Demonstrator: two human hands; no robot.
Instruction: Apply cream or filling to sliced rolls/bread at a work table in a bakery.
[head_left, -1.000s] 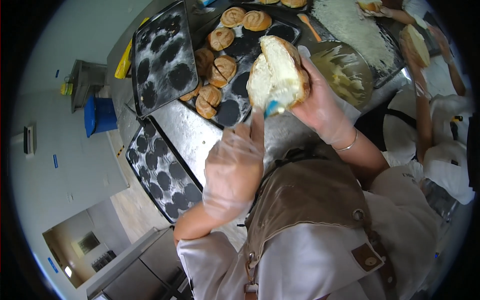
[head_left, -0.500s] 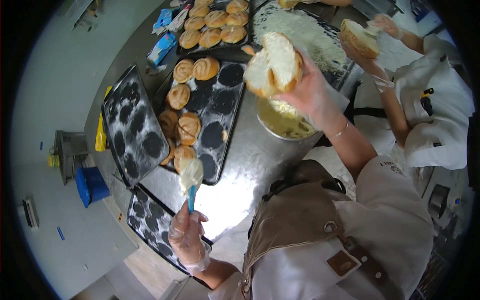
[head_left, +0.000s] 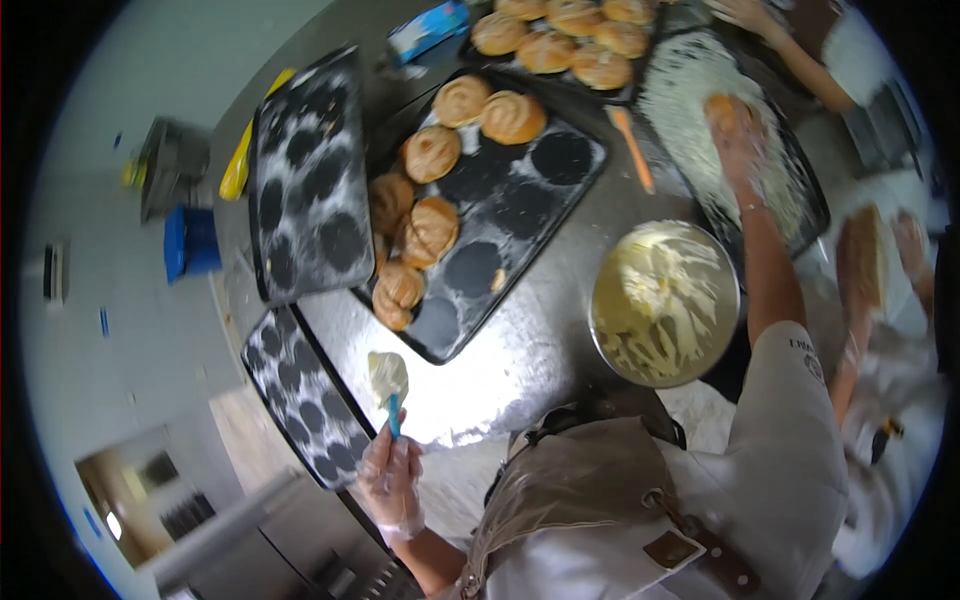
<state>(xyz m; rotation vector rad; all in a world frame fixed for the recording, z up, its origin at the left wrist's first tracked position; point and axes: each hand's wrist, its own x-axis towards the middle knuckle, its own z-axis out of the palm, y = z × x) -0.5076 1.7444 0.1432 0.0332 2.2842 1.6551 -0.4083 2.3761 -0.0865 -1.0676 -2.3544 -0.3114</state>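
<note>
In my gloved left hand [head_left: 390,480] is a spatula [head_left: 394,415] with a blue handle, its head coated in pale cream. My gloved right hand [head_left: 738,160] reaches far to the right and grips a golden bread roll [head_left: 730,108] over a tray [head_left: 820,205] spread with white crumbly shreds. The roll meets the shreds; its underside is hidden. Between my hands, nearer to me, stands a metal bowl [head_left: 597,325] partly filled with pale yellow cream.
Swirl-topped rolls [head_left: 431,230] sit in part of a dark moulded tray [head_left: 520,290]. Another dark tray [head_left: 312,200] overlaps its left side. More rolls [head_left: 545,50] fill a far tray. An orange-handled tool [head_left: 632,150] lies beside the shreds. Co-workers' hands [head_left: 745,14] show at the right.
My right hand has carried the cream-spread roll from above the bowl to the tray of shreds, cream side now out of sight. My left hand still holds the spatula. The view has shifted.
</note>
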